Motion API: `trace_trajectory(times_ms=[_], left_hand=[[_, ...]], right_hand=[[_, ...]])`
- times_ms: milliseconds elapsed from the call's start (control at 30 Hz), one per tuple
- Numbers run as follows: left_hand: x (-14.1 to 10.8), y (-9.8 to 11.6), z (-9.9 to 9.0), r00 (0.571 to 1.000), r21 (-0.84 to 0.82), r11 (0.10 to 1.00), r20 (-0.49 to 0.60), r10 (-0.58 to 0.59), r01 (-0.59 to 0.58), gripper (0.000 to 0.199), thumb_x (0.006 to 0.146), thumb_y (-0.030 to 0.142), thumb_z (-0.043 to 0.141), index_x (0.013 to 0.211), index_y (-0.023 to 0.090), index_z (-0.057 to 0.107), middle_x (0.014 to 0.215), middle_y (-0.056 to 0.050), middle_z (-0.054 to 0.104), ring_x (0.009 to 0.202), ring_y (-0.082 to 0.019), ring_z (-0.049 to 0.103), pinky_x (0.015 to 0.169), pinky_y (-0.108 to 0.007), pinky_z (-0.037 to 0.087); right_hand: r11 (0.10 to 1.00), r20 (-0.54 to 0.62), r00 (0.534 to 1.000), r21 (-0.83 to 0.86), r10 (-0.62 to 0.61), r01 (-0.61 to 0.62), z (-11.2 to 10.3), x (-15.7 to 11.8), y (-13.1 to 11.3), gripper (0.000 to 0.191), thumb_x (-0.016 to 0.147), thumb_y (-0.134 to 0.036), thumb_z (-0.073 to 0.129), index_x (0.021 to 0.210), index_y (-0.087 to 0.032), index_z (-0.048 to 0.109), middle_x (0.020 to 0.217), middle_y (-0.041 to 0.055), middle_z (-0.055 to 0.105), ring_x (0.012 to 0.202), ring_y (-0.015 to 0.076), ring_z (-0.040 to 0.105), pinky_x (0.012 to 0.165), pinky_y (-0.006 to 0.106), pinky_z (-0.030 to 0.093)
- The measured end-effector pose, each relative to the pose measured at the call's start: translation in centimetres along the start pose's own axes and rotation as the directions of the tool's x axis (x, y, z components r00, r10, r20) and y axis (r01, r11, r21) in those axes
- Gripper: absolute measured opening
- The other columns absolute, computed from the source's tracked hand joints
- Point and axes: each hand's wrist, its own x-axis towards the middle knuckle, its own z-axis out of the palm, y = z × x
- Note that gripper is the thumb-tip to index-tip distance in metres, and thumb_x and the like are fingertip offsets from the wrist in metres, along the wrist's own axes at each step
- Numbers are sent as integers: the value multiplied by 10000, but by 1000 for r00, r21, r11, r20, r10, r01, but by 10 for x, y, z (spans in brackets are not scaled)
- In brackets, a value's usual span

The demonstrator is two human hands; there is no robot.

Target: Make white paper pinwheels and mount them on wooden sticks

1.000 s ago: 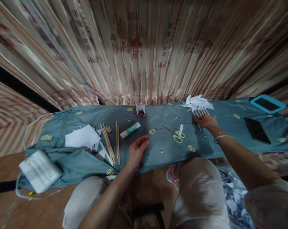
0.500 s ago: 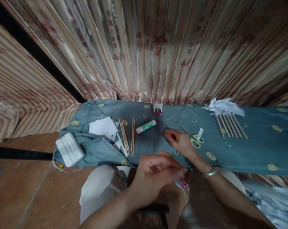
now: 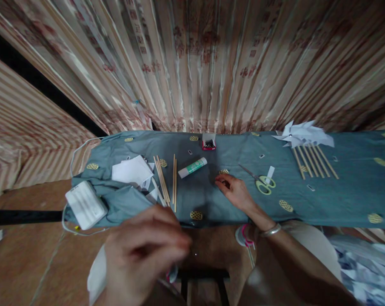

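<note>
My left hand (image 3: 144, 250) hangs in front of the table's near edge, large and blurred. Its thumb and fingers are pinched together, and anything between them is hidden. My right hand (image 3: 237, 193), with a bangle at the wrist, is low over the cloth near a printed yellow patch. Its thumb and index finger are curled together; I cannot make out what they hold. Right of it lie green-handled scissors (image 3: 263, 184), beside a white paper strip (image 3: 270, 173). A glue stick (image 3: 192, 167) lies left of it, and a small red box (image 3: 209, 144) of dark little pieces sits behind.
Wooden sticks (image 3: 162, 180) lie beside white paper sheets (image 3: 131, 170). A white box-shaped device (image 3: 86, 205) with a cord sits at the left end. Paper pinwheels (image 3: 307, 135) on sticks lie at the right. The grey-green cloth (image 3: 230, 153) covers the narrow table; a curtain hangs behind.
My left hand has moved left and nearer the camera, away from my right hand. My right hand stays low over the cloth, and the scissors show more fully. The view has shifted slightly.
</note>
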Motion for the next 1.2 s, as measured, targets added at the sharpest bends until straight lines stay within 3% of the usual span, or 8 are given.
trace_trajectory(times_ms=[67,167,267,367,567,867,1200], left_hand=[[39,-27,-3,997,82,997,-73,18,-12,219,809,358,744,622,251,703,585,-3,621,569,-155,565,556,-293,488],[79,-90,-14,983,343,936,-185,-12,76,292,816,402,652,587,223,672,612,-11,652,604,-168,586,650,-311,510],[86,-139,-32,987,575,812,-158,-9,100,245,795,407,616,814,208,757,926,-84,755,963,-264,660,929,-399,509],[80,-162,-42,995,633,770,-84,-43,87,295,791,391,630,958,191,768,1077,-120,752,1082,-297,642,1017,-442,476],[74,-179,-49,988,684,716,-51,-145,140,301,742,354,675,972,182,765,1119,-123,750,1093,-302,655,1023,-457,488],[75,-181,-53,979,581,789,-87,-185,201,200,775,340,605,805,208,752,995,-90,779,1000,-265,714,969,-390,527],[76,-176,-48,927,587,718,-272,-260,374,185,698,348,640,705,197,748,880,-65,797,851,-260,734,775,-317,538]], right_hand=[[1000,15,1000,-11,-12,12,-1,1,0,158,875,-278,565,903,-222,709,801,30,752,682,185,686,686,303,526],[999,43,999,-26,-24,25,-3,1,2,158,878,-276,568,924,-212,705,832,44,755,698,191,692,709,311,527],[998,65,997,-34,-42,44,-3,0,4,164,890,-281,557,934,-212,698,850,48,756,725,199,701,722,316,525],[998,79,996,-45,-49,53,-4,0,6,171,893,-287,548,941,-208,692,862,56,757,750,210,712,735,327,528],[998,100,994,-51,-42,47,-5,0,5,175,890,-299,553,953,-210,691,850,55,760,762,221,726,731,334,537],[998,82,996,-44,-36,40,-4,2,5,166,872,-288,565,938,-216,699,831,47,758,719,212,711,726,336,543],[997,82,996,-61,-36,41,-4,2,6,162,871,-290,570,939,-215,696,834,48,757,718,210,705,715,329,538]])
